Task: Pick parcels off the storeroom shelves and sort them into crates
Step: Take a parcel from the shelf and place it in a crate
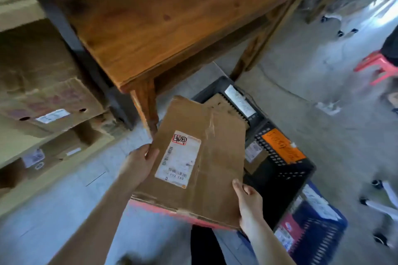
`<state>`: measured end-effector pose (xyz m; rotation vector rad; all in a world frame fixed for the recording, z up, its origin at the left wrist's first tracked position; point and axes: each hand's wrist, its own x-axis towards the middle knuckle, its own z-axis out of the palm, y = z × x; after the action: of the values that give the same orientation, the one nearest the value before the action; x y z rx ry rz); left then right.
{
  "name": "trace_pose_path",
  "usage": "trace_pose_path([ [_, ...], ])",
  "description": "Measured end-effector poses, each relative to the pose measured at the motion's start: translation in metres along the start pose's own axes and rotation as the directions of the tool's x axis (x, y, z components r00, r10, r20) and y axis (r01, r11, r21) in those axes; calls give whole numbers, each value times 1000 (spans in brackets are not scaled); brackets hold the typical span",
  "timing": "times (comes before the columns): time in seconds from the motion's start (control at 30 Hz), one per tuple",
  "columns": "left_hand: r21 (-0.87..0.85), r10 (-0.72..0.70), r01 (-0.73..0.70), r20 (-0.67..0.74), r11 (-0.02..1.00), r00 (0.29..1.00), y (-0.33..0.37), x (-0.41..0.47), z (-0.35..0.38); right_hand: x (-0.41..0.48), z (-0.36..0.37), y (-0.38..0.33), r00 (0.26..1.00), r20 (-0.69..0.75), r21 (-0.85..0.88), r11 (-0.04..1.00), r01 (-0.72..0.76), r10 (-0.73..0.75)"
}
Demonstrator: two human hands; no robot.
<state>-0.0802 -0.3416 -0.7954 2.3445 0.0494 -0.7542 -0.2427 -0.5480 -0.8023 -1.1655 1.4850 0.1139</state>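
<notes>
Both hands, left hand (141,162) and right hand (247,200), grip the parcel (200,163); the black crate (277,157) lies to its right, nearer the right hand.

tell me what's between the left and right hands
The flat brown cardboard parcel with a white label spans the gap in the head view: left hand grips its left edge, right hand its lower right corner.

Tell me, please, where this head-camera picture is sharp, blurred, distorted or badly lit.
Head view: the parcel and its label are fairly sharp, though the fine print is unreadable; the shelf boxes at left and the red stool at right are smeared; the wide lens skews the wooden table; glare washes out the floor at upper right, while the black crate sits in shadow.
</notes>
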Motion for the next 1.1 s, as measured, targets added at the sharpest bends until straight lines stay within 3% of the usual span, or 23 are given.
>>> trace_pose_path([
  [0.27,80,61,-66,63,995,996,113,175,81,139,2,-86,996,92,-33,999,-20,23],
  [0.5,74,86,-97,146,992,986,95,304,166,271,43,-82,997,42,-126,990,-56,62],
  [0.63,260,58,-99,162,961,985,73,340,210,319,61,-65,994,10,-192,975,-108,112],
  [0.7,367,47,-77,91,927,995,68,338,213,324,66,-60,993,4,-206,972,-115,119],
  [0.77,365,39,-54,47,930,998,66,320,207,310,66,-59,994,-26,-238,965,-111,108],
  [0.9,130,-46,42,27,991,999,67,250,165,249,71,-72,996,15,-307,948,83,-83],
  [1.1,-101,-215,219,41,971,976,36,117,70,125,130,-105,924,293,-337,878,339,-245],
])
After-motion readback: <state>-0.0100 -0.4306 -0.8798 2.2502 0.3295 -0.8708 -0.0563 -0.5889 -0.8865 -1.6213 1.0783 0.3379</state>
